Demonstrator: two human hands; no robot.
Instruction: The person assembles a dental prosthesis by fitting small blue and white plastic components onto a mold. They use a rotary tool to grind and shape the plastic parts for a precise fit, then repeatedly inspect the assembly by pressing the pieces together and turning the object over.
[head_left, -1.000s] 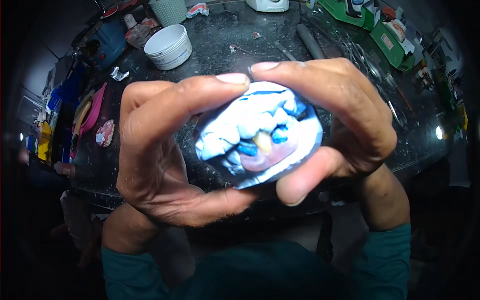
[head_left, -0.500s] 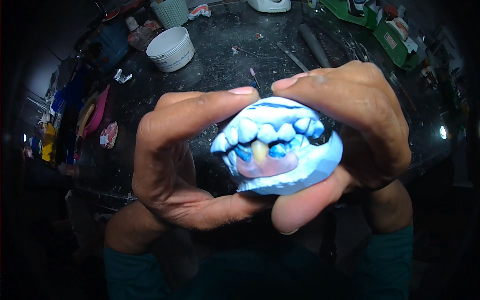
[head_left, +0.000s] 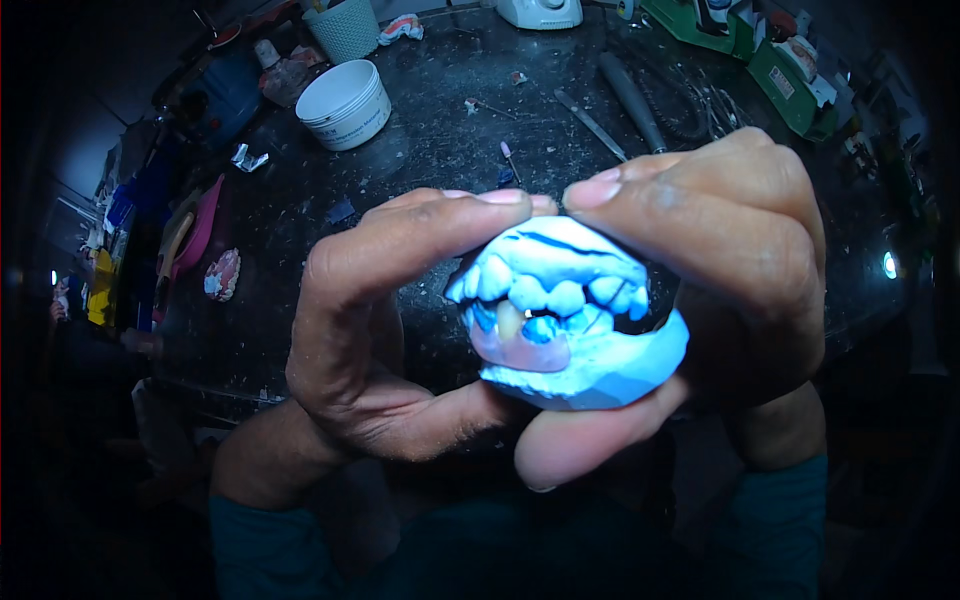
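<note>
Between both hands I hold a pale plaster dental model [head_left: 565, 265], its upper and lower halves brought together at the teeth. On the lower half sits a pink gum-coloured piece [head_left: 515, 352] with one yellowish tooth [head_left: 509, 322] and blue patches beside it. My left hand [head_left: 375, 320] pinches the model from the left, index finger on top and thumb underneath. From the right, my right hand [head_left: 735, 260] grips it likewise, its thumb pressed below the lower half. The inner side of the model and some fingers are hidden.
On the dark, dusty table stand a white tub [head_left: 345, 105], a textured cup [head_left: 343, 30] and green boxes [head_left: 790, 85]. A grey handpiece [head_left: 632, 100], a metal knife [head_left: 590, 123] and a small bur [head_left: 510, 158] lie beyond my hands. Another dental piece [head_left: 222, 274] rests at left.
The model has turned so that more of its right side shows, and it sits slightly lower. Both hands have shifted with it, still gripping.
</note>
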